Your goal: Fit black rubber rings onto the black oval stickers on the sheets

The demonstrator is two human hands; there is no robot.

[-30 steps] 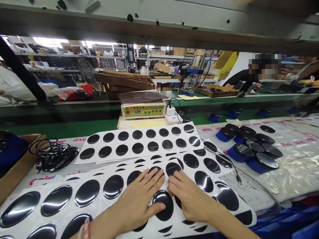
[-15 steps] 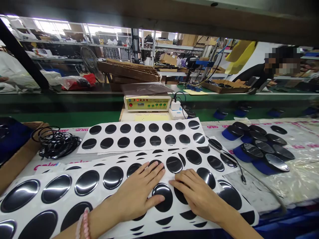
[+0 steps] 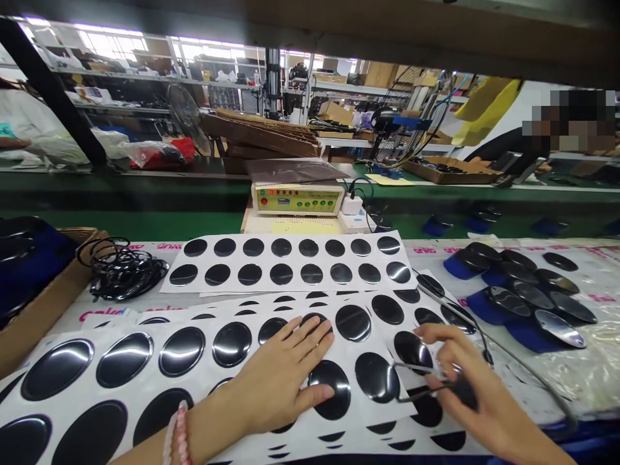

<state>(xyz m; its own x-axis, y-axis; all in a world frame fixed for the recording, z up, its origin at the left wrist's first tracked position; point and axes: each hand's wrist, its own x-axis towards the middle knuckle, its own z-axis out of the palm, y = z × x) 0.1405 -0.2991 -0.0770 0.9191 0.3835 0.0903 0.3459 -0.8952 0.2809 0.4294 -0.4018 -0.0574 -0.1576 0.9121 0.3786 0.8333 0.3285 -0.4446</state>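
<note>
My left hand (image 3: 290,368) lies flat with stretched fingers on a white sheet (image 3: 271,394) that carries rows of glossy black round stickers. Its thumb touches one black round sticker (image 3: 329,389). On the right, my right hand (image 3: 477,387) is curled around what looks like a pair of tweezers (image 3: 419,368), slightly blurred. The two thin prongs point left and reach the edge of another black round sticker (image 3: 378,376). More sticker sheets lie underneath, partly covered.
A second sticker sheet (image 3: 290,261) lies behind. Blue pieces with black tops (image 3: 523,297) stand to the right beside a grey cable. At left are a coiled black cable (image 3: 123,271) and a cardboard box (image 3: 53,303). A control box (image 3: 298,199) stands behind; a person sits far right.
My right hand has moved right, off the stickers beside my left hand, and the tweezers' prongs now show. My left hand stays flat on the sheet. The view has shifted slightly.
</note>
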